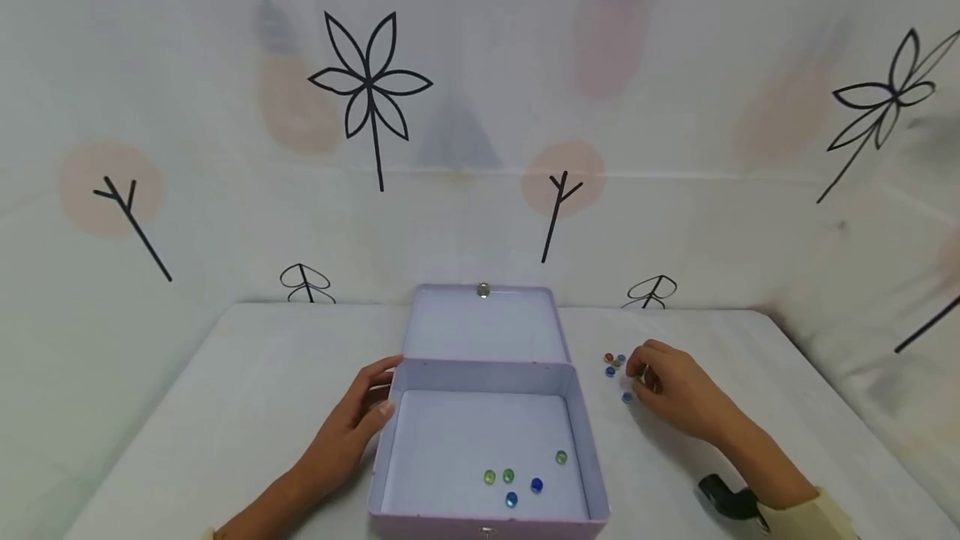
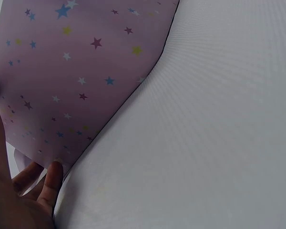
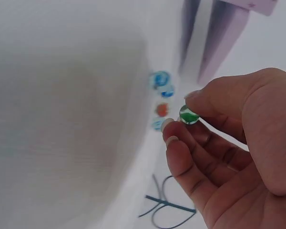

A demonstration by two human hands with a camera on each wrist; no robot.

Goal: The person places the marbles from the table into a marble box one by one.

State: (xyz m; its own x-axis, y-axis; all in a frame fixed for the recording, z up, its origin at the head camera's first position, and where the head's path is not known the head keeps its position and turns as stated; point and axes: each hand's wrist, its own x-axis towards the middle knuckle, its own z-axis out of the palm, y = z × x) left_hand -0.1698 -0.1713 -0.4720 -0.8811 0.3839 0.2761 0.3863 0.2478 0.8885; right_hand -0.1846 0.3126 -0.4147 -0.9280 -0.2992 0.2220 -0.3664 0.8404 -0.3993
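Note:
A lilac tin box (image 1: pixel 590 448) stands with its lid (image 1: pixel 487 327) tipped back. Several glass marbles, green and blue, lie on its floor, among them a green marble (image 1: pixel 562 457). My left hand (image 1: pixel 352 432) rests against the box's left side, thumb at the rim and fingertips near the hinge corner. To the right of the box, my right hand (image 1: pixel 678 390) pinches a clear marble with a green swirl (image 3: pixel 189 115) between thumb and fingers. Close by on the table are an orange marble (image 1: pixel 609 357) and several blue ones, including a blue marble (image 1: pixel 627 397) nearer me.
White cloth (image 1: pixel 300 365) covers the table. Behind it hangs a pale sheet (image 1: pixel 480 223) printed with black leaf drawings. A dark curved object (image 1: pixel 726 500) shows beside the right wrist. Coloured stars decorate the box's outer wall (image 2: pixel 86 62).

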